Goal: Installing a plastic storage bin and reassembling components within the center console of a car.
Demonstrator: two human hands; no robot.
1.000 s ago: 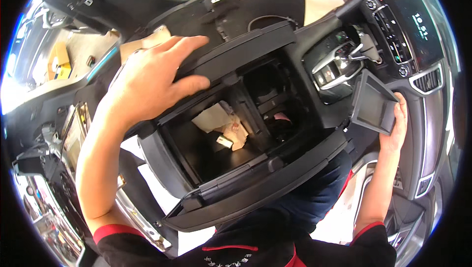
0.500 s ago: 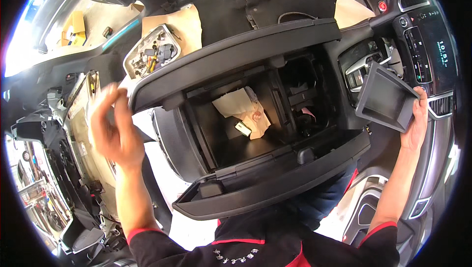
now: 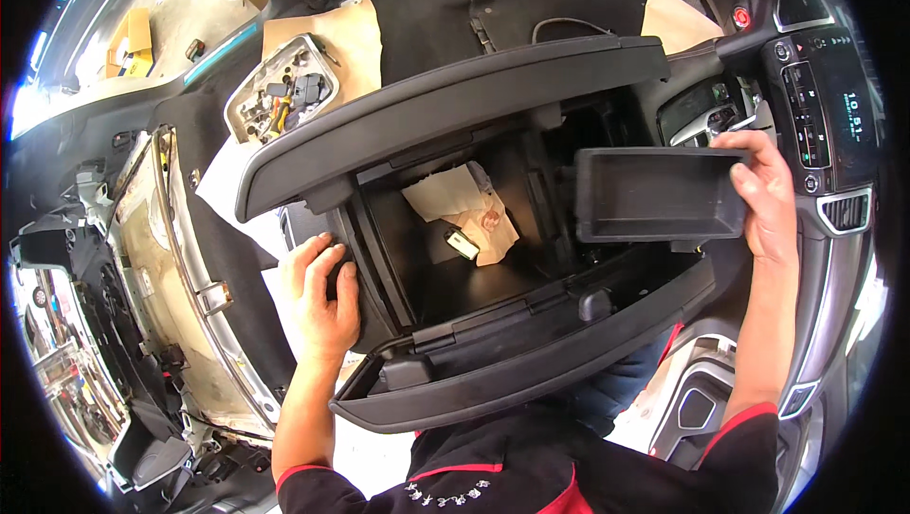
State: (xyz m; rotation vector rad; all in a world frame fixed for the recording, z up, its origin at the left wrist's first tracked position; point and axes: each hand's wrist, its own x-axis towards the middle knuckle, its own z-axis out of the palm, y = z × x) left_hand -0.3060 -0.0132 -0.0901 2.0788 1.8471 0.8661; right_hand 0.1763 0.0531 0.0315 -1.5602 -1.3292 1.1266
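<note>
Your right hand (image 3: pixel 766 194) clamps the black, rectangular tray (image 3: pixel 654 197) above the console (image 3: pixel 445 121); your left hand (image 3: pixel 320 306), digits apart, lies beside the console's rear.

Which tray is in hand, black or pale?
The black tray, gripped at one end by the right hand; the pale tray holds loose parts and no hand touches it.

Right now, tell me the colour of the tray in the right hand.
The tray is dark grey, nearly black; head view.
</note>
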